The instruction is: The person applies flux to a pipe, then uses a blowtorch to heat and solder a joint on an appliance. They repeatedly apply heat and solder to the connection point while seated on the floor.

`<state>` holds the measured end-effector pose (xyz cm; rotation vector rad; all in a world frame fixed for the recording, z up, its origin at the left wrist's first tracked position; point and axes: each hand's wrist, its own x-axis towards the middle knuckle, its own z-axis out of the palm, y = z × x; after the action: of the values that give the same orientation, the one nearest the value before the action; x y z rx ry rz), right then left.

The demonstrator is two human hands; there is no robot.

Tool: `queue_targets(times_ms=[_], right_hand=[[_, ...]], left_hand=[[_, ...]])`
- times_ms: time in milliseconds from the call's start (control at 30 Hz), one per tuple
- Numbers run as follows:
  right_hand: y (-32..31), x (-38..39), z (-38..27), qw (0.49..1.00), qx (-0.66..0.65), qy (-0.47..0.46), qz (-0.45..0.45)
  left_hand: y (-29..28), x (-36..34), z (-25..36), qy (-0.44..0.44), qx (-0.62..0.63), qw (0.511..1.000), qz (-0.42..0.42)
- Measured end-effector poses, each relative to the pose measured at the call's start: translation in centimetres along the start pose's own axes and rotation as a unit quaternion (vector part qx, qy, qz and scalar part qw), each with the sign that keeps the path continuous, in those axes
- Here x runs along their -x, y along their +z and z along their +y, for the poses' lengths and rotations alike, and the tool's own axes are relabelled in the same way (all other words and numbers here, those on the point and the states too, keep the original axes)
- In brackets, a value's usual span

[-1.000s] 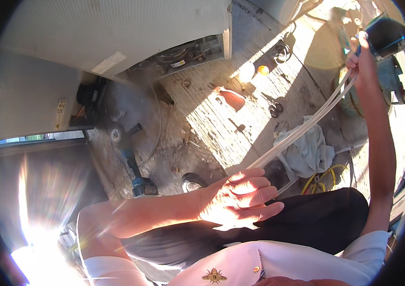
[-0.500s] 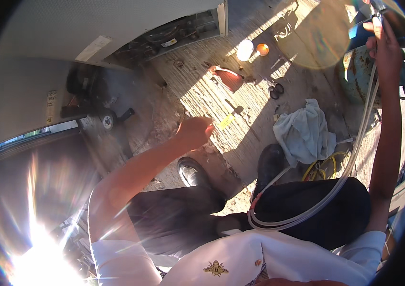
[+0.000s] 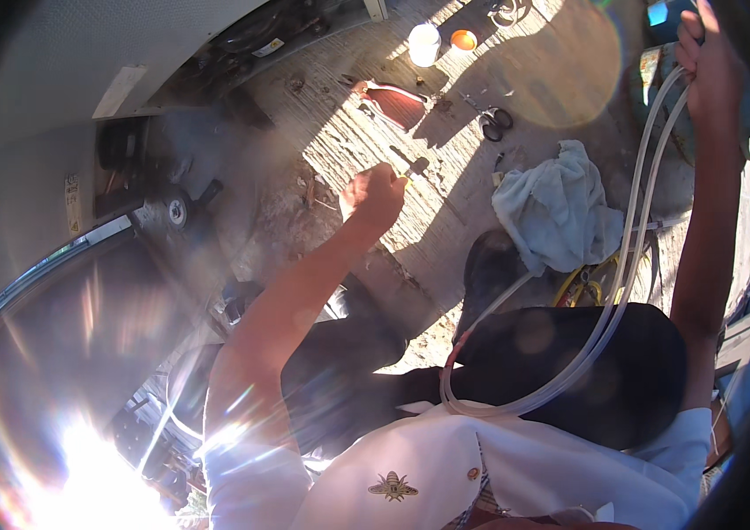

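Note:
My left hand [image 3: 373,196] is low over the sunlit floor. Its fingers are closed round the yellow handle of a small tool whose black end [image 3: 419,166] sticks out past them; the tool's kind is unclear. My right hand [image 3: 711,62] is raised at the upper right, its fingers wrapped round clear plastic tubing [image 3: 631,238]. The tubing hangs down in a loop across my right thigh. A pale cloth [image 3: 560,208] lies in a heap between the tubing and the floor tools.
Black-handled scissors [image 3: 496,124], a red wedge-shaped thing with pale edges [image 3: 397,106], a white tub [image 3: 424,44] and an orange round lid [image 3: 463,40] lie on the rough floor. A grey appliance panel [image 3: 163,44] stands at upper left. Yellow hose [image 3: 574,287] coils below the cloth.
My left hand has moved up onto the yellow-handled tool and closed on it. My right hand stays raised with the tubing. The view has shifted slightly.

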<state>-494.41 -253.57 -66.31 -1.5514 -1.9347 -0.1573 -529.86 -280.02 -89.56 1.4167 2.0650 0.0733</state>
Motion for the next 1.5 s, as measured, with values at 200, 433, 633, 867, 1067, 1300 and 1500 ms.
queue_targets(times_ms=[200,433,633,867,1067,1300,1500], right_hand=[[1.3,1.7,-5.8,0.759,-0.547,0.350,0.034],[1.6,1.9,-4.6,0.643,-0.724,0.246,-0.041],[1.1,-0.4,-5.2,0.569,-0.792,0.204,-0.091],[0.1,0.8,-9.1,0.633,-0.717,0.290,0.004],[0.7,1.9,-9.0,0.634,-0.698,0.330,0.042],[1.0,2.5,-8.4,0.608,-0.722,0.327,0.037],[1.3,2.4,-6.4,0.581,-0.733,0.354,0.029]], left_hand=[[4.3,1.6,6.4,-0.190,0.128,0.973,-0.018],[6.7,3.2,10.0,-0.344,0.238,0.905,0.078],[9.0,2.8,9.7,-0.342,0.301,0.883,0.112],[8.4,3.1,11.1,-0.395,0.278,0.865,0.139],[7.5,1.9,11.8,-0.404,0.212,0.882,0.116],[5.9,1.7,11.7,-0.373,0.194,0.905,0.068],[5.2,1.7,12.8,-0.419,0.187,0.888,0.035]])
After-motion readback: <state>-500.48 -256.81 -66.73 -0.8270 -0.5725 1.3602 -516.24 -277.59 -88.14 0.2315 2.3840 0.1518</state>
